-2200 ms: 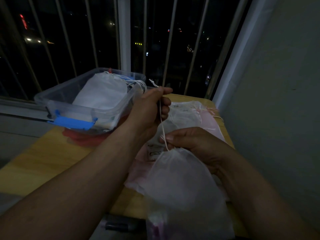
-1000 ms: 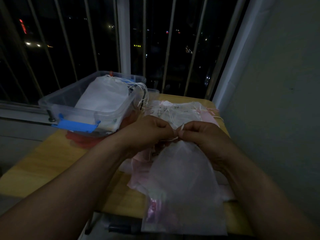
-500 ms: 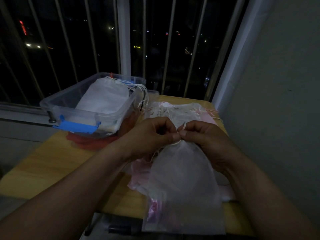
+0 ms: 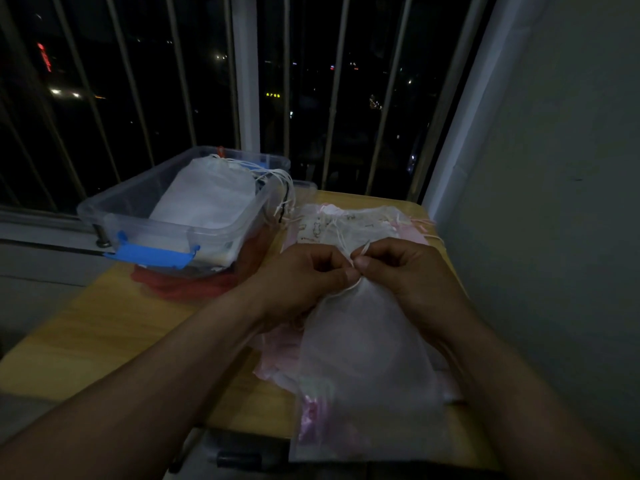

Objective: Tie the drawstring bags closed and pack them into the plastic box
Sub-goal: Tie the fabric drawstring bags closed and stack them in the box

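plastic box point(image 4: 114, 211) holding bags point(image 4: 207, 199), bag pile point(image 4: 349, 225) beside, window bars point(image 4: 335, 98)

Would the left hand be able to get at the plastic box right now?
Probably yes: the plastic box stands open-topped close to the left hand, nothing between them, though that hand pinches the drawstring of the bag.

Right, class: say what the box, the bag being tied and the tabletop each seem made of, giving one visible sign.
Box: clear glossy plastic; the packed bags show through its wall.
Bag: thin white fabric, perhaps non-woven, matt, slightly see-through, gathers softly at the neck.
Tabletop: pale wood or wood-look laminate, smooth; faint grain shows.
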`<state>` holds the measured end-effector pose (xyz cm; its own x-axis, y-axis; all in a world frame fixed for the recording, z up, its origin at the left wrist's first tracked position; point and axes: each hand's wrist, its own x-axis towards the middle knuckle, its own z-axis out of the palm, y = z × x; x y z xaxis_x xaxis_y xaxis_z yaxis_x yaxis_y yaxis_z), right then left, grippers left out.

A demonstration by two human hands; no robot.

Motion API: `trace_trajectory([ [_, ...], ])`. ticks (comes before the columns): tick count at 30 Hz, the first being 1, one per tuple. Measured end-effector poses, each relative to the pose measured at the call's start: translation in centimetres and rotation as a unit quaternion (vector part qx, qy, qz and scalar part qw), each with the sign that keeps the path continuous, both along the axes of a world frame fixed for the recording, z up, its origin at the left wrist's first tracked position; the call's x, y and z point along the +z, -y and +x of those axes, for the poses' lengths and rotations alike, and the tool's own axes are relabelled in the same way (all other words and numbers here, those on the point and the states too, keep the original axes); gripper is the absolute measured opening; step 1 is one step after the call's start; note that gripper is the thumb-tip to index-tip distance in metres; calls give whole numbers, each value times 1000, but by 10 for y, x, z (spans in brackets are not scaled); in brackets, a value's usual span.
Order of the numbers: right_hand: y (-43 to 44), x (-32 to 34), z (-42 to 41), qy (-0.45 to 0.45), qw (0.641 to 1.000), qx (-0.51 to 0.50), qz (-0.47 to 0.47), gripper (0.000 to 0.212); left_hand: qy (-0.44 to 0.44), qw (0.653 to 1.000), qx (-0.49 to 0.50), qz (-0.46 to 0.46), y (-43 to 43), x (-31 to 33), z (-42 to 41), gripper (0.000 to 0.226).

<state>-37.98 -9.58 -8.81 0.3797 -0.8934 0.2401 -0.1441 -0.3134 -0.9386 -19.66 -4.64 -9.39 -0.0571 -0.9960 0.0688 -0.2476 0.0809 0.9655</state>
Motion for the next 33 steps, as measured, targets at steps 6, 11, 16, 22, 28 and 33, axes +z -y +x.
trace_trajectory([
  [6,-3,2,0,-22,999,6,-26,8,0,1000,5,5,0,4,-2,15],
  [11,-4,-1,6,-62,995,6,-82,14,85,993,48,-63,5,-7,-5,27],
  [16,-3,-6,10,-88,989,-4,-118,12,194,965,65,-164,5,-11,-10,14],
  [22,-4,-4,6,-37,997,8,-67,11,141,984,27,-106,8,-7,1,15],
  [28,-5,0,3,14,997,45,53,10,57,996,-27,-57,7,-5,7,19],
  [33,-3,1,2,58,991,56,109,15,44,997,-34,-51,6,-1,7,22],
])
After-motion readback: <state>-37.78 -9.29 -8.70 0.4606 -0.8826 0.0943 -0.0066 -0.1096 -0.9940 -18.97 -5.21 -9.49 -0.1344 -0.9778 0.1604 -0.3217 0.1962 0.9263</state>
